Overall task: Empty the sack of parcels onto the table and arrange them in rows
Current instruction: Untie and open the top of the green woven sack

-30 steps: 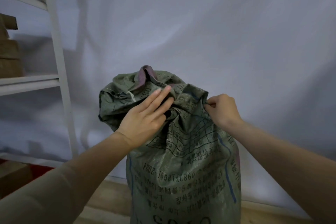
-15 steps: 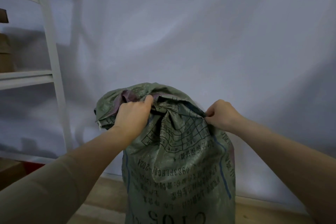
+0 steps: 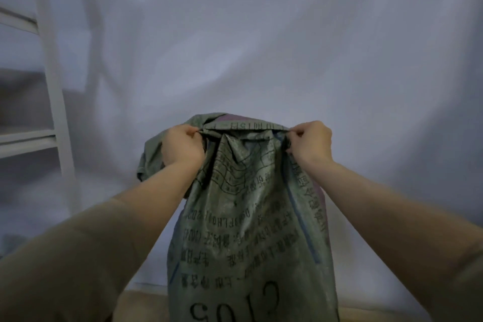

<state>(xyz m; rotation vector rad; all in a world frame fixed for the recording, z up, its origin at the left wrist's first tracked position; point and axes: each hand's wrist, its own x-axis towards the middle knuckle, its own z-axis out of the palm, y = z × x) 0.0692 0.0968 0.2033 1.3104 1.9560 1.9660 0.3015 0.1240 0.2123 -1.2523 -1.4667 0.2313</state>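
Two hands grip the top of a green woven sack (image 3: 251,230), one at each upper corner. The left hand (image 3: 183,149) has its fingers (image 3: 192,131) curled round a bunch of the fabric at the left of the mouth, and the right hand (image 3: 311,142) pinches the fabric at the right, its fingers (image 3: 300,131) bent tight on the fold. Between the hands the rim of the sack is pulled into a near-straight band, with creases running down from it.

The sack stands upright in the middle of the view, right in front of the person, and its lower part is cut off by the bottom edge. Dark print covers its face, upside down from this view and too blurred to read; a blue line runs down its right side. A loose flap of the sack hangs behind the left hand, and a strip of purplish lining shows at the rim and along the right edge. What is inside cannot be seen, since the mouth faces away and the fabric hides it.

Both forearms in tan sleeves (image 3: 65,264) reach in from the lower corners. Behind hangs a pale wrinkled cloth backdrop (image 3: 287,47). At the left a white shelf frame (image 3: 56,102) is partly cut off and blurred. A narrow strip of wooden surface (image 3: 146,303) shows beside the sack's base; whether it is the tabletop or the floor cannot be told.
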